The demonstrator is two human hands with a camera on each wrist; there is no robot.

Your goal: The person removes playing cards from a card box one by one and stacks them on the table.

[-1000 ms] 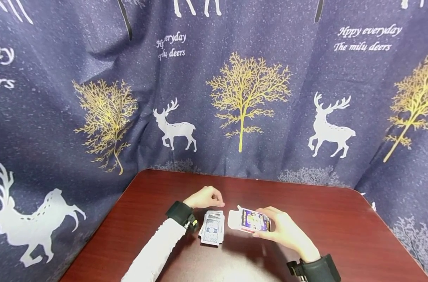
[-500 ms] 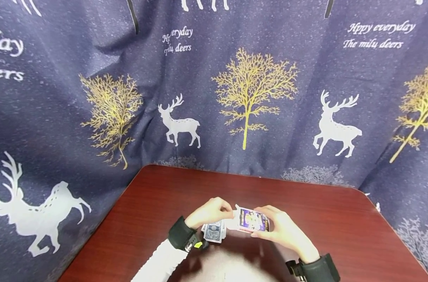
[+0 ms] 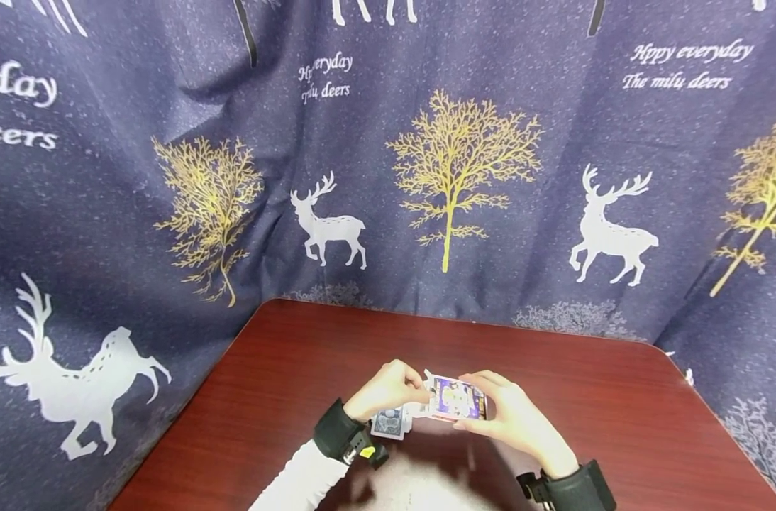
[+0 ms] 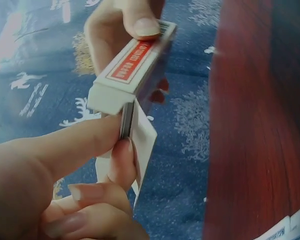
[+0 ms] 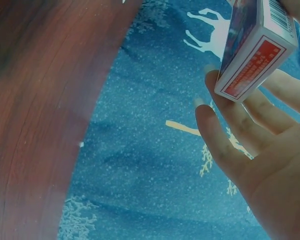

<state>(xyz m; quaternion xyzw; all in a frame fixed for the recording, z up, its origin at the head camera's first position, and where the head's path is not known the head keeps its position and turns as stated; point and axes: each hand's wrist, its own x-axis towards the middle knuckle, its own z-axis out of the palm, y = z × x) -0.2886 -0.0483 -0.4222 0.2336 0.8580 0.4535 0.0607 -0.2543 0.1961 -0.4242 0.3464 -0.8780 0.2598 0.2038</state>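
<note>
A small card box [image 3: 456, 398] with a purple picture face is gripped in my right hand [image 3: 514, 420] just above the red-brown table [image 3: 618, 426]. In the right wrist view the box [image 5: 255, 48] shows a red side label, with my right-hand fingers [image 5: 240, 135] spread under it. My left hand [image 3: 392, 388] meets the box's left, open end. In the left wrist view its thumb and finger [image 4: 117, 150] pinch the white flap [image 4: 144, 137] below the box [image 4: 132, 65]. A loose stack of blue-backed cards [image 3: 388, 423] lies on the table under the left hand.
A dark blue curtain [image 3: 171, 106] printed with white deer and gold trees hangs close behind and around the table. The table's rounded far edge [image 3: 452, 321] runs just beyond the hands. Both wrists wear black straps.
My left hand has moved right, from beside the card stack to the box's open end, and taken the flap. The right hand has kept the box nearly still.
</note>
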